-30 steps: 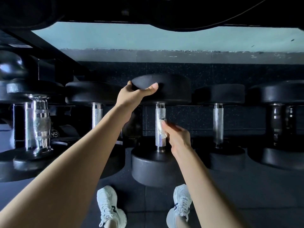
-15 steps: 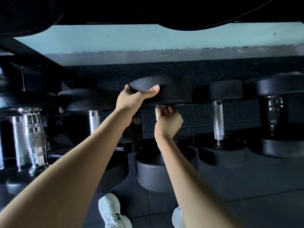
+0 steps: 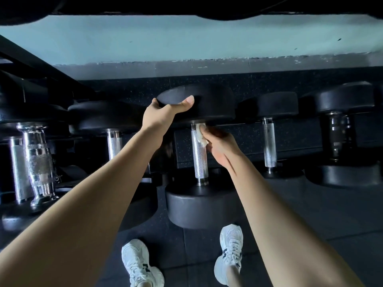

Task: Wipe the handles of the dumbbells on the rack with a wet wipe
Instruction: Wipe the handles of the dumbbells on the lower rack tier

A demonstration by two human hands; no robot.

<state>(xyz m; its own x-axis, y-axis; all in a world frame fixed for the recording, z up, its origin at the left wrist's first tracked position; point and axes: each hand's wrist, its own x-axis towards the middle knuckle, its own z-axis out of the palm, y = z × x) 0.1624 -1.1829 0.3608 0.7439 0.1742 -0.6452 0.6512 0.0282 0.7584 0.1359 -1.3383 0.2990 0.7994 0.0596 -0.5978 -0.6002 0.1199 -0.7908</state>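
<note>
A black dumbbell lies on the rack in the middle, its knurled silver handle (image 3: 199, 158) running between a far head (image 3: 209, 102) and a near head (image 3: 199, 206). My left hand (image 3: 163, 112) grips the rim of the far head, thumb on top. My right hand (image 3: 219, 148) holds a crumpled white wet wipe (image 3: 201, 134) against the upper right side of the handle, just under the far head. The fingertips behind the wipe are hidden.
More dumbbells lie on the rack: one with a silver handle (image 3: 269, 143) at right, a dark-handled one (image 3: 337, 139) further right, one (image 3: 114, 145) at left, chrome ones (image 3: 38, 162) far left. An upper shelf (image 3: 186, 7) overhangs. My white shoes (image 3: 141, 264) stand on the dark floor.
My right hand slid up the handle to the far head, wrapped around it, and now sits slightly lower on the handle's right side with the wipe. My left hand kept its hold.
</note>
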